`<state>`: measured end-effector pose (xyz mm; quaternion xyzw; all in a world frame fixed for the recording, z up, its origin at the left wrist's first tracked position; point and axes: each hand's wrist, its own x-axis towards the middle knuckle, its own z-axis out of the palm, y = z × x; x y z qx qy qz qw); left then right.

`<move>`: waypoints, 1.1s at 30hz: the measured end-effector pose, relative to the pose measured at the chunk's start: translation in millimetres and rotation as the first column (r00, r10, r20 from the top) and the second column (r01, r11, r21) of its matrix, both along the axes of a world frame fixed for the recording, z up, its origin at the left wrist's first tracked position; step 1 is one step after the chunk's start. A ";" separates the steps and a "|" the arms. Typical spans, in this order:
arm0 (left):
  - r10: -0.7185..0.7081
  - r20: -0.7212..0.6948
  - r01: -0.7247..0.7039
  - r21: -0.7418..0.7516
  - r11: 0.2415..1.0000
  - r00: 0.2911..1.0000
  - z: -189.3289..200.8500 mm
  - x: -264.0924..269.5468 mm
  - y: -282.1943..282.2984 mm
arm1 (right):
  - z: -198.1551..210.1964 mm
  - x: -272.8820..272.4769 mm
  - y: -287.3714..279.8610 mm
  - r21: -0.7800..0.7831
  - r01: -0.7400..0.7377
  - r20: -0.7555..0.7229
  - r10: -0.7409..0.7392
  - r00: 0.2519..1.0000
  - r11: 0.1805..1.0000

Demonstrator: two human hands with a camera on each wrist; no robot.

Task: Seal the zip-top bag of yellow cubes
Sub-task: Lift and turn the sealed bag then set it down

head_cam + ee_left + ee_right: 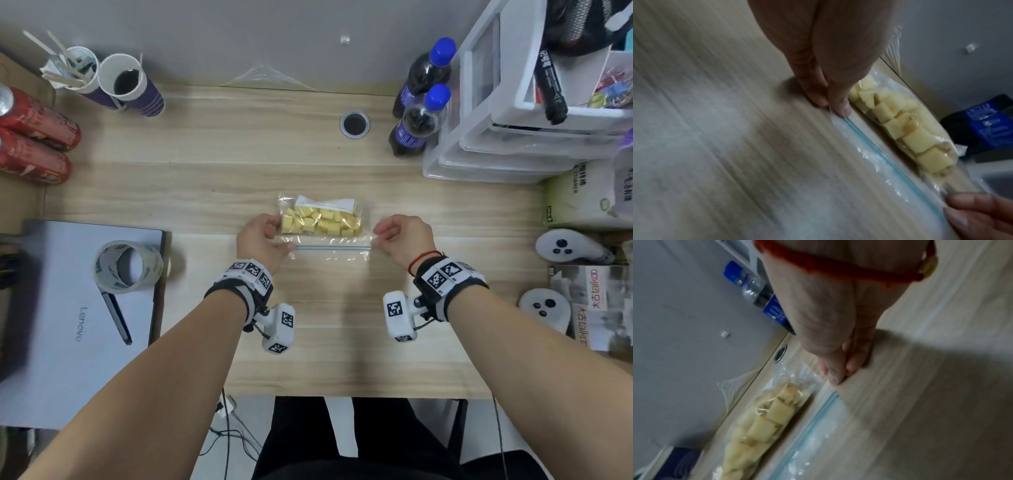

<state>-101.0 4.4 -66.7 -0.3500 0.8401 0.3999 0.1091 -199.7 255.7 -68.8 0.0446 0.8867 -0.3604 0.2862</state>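
Your zip-top bag (325,226) lies flat on the wooden desk (239,171), and it is the thing to steer by. The yellow cubes (320,222) are piled in the far half of the bag. The blue zip line (332,249) runs along the near edge, close to you.

Your left hand (263,240) pinches the left end of the zip line. Your right hand (402,236) pinches the right end. Both hold the bag tight and pull it straight between them.

Here is what could go wrong. If you press only at the ends, the middle of the zip may stay open, and cubes could fall out later. If you pull too hard to the sides, a corner could slip out of your fingers. If the two strips do not line up, the zip will not click shut.

The head view shows the whole bag, both hands, and the dark bottles (419,116) off to the bag's far right. It cannot show the zip up close. The left wrist view shows your thumb tip (844,110) right on the end of the zip line (879,155). The right wrist view shows your fingertips (835,378) at the other end of it (818,417). Both wrist views are blurry, so I cannot tell if the zip is closed yet.
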 end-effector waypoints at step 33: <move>-0.014 0.004 0.014 0.019 1.000 1.000 3.6 -5.5 3.7 | 5.2 -4.6 -36.1 0.011 0.021 0.017 -0.022 1.000 1.000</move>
